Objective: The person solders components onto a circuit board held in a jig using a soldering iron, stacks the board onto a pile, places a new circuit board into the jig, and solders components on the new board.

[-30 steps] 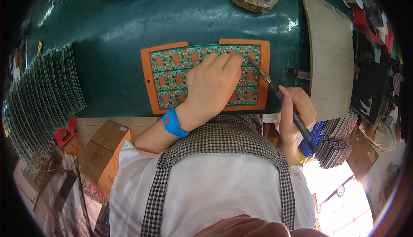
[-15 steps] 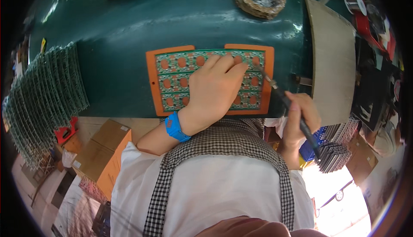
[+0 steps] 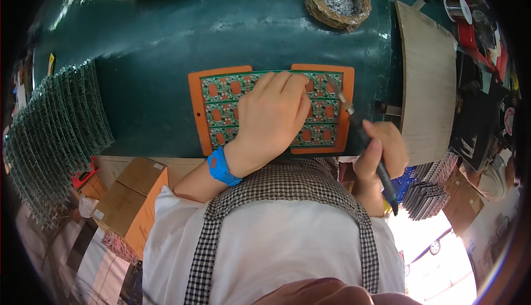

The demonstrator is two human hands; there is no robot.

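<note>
A green panel of several small circuit boards (image 3: pixel 327 111) lies in an orange frame (image 3: pixel 196 118) on the bench before me. My left hand (image 3: pixel 272 108) rests over the middle of the panel, its fingers curled and closed. Their tips are bent out of sight, so what they pinch or press cannot be made out. My right hand (image 3: pixel 385 149), right of the frame, is closed round the dark handle of a soldering iron (image 3: pixel 362 131). The iron slants up and left, its metal tip at the panel's upper right corner; whether it touches is unclear.
Stacked green board panels (image 3: pixel 58 139) stand at the left, with more at the far left. A rough round bowl (image 3: pixel 338 2) of silvery bits sits at the back. On the right lie a grey-brown board (image 3: pixel 428 78) and a wire spool (image 3: pixel 458 10). Cardboard boxes (image 3: pixel 130 197) stand below left.
My left hand has moved slightly left across the panel. The soldering iron's handle has tilted a little steeper in my right hand, its tip staying by the panel's upper right corner.
</note>
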